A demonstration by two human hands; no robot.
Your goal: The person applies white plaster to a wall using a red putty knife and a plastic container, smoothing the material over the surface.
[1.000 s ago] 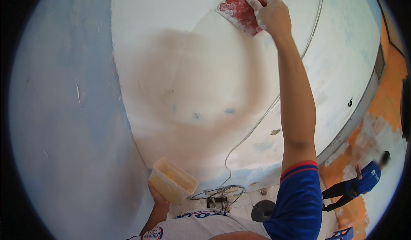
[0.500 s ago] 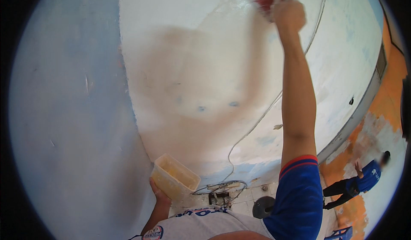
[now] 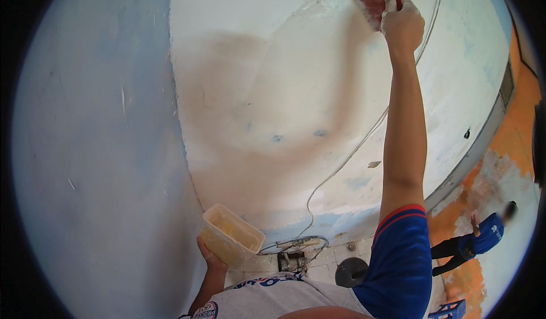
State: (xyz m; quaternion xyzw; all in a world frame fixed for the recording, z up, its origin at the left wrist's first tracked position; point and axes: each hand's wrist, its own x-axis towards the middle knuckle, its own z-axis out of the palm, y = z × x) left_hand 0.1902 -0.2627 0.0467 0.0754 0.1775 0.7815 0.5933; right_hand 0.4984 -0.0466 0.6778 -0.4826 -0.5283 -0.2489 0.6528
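Observation:
High on the white wall [image 3: 273, 91], my right hand [image 3: 402, 26] grips a dark red putty spreader, its broad blade [image 3: 369, 0] smeared with white and laid against the surface. A wet, shiny patch of filler [image 3: 327, 9] lies just left of the blade. Low at the left, my left hand [image 3: 213, 257] holds a translucent rectangular plastic tub [image 3: 230, 236] from its outer side. The tub is tilted, with yellowish-white residue on its inner walls; how much it contains I cannot tell.
A thin cable [image 3: 352, 154] hangs down the wall to a coil [image 3: 293, 245] near the tiled floor. A dark round object [image 3: 351, 272] stands below. A bluish wall [image 3: 96, 148] meets the white one at left. At right, a person in blue [image 3: 488, 233] stands by an orange wall.
My right hand and the spreader have shifted a little to the right across the wall. The view has turned slightly. The tub stays in my left hand.

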